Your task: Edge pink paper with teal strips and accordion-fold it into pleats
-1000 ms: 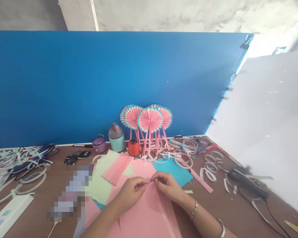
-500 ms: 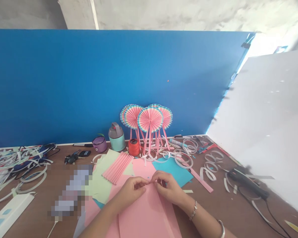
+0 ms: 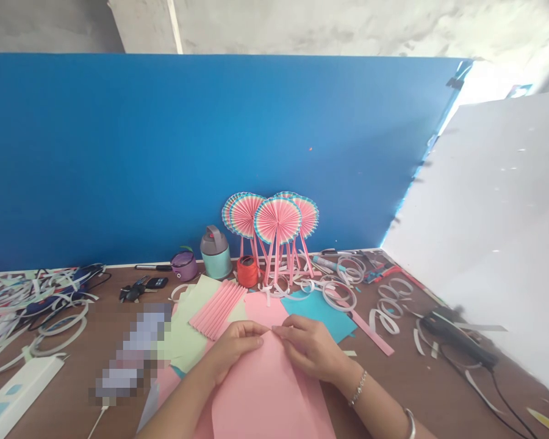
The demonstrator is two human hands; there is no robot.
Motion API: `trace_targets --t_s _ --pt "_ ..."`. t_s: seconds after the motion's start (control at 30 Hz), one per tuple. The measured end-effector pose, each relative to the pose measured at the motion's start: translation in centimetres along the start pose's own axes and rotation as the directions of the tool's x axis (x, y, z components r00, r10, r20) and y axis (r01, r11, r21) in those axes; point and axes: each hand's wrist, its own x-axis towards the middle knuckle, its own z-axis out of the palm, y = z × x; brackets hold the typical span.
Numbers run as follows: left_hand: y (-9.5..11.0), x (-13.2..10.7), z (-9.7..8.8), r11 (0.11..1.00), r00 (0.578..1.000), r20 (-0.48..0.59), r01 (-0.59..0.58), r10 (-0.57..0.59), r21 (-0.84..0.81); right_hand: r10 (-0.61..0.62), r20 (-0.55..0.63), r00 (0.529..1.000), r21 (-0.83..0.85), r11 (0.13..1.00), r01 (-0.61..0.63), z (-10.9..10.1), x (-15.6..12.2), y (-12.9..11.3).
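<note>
A sheet of pink paper (image 3: 265, 390) lies in front of me, with its far edge between my two hands. My left hand (image 3: 240, 347) pinches that edge from the left, thumb on top. My right hand (image 3: 308, 347) has its fingers closed on the same edge, close to the left fingertips. More pink paper lies underneath. Beyond my hands are a row of rolled pink paper sticks (image 3: 217, 310) on pale green sheets (image 3: 178, 341), and a blue sheet (image 3: 333, 317) to the right.
Pink pleated paper fans (image 3: 277, 221) stand at the back beside a red spool (image 3: 247, 271), a teal container (image 3: 216, 256) and a purple pot (image 3: 183, 266). Paper strips (image 3: 41, 311) pile up at left near a power strip (image 3: 18, 390). A black glue gun (image 3: 460, 341) lies at right.
The paper's far edge has risen slightly between my fingers. My left hand has shifted a little left, and my right fingers have straightened and flattened over the edge.
</note>
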Motion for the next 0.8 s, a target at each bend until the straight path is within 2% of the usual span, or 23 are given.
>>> trace_targets --t_s 0.17,0.33,0.53,0.7,0.8 --pt "0.2 0.0 -0.5 0.988 0.999 0.026 0.035 -0.031 -0.153 -0.043 0.007 0.999 -0.12 0.992 0.043 0.0 0.1 0.2" --pt "0.6 0.0 -0.3 0.975 0.998 0.06 0.029 -0.016 -0.221 -0.071 0.026 0.997 -0.168 0.983 0.075 0.1 0.1 0.5" --pt "0.6 0.0 -0.4 0.98 1.0 -0.003 0.026 -0.027 -0.195 -0.057 0.033 0.998 -0.112 0.992 0.06 0.0 0.1 0.1" --pt "0.5 -0.1 -0.3 0.988 0.998 0.051 0.042 -0.034 -0.149 0.009 0.02 1.0 0.003 1.0 -0.009 0.2 0.3 -0.6" --pt "0.4 -0.2 -0.1 0.991 0.994 0.091 0.078 -0.068 -0.111 0.0 -0.019 1.0 0.062 0.998 0.001 0.4 0.3 -0.7"
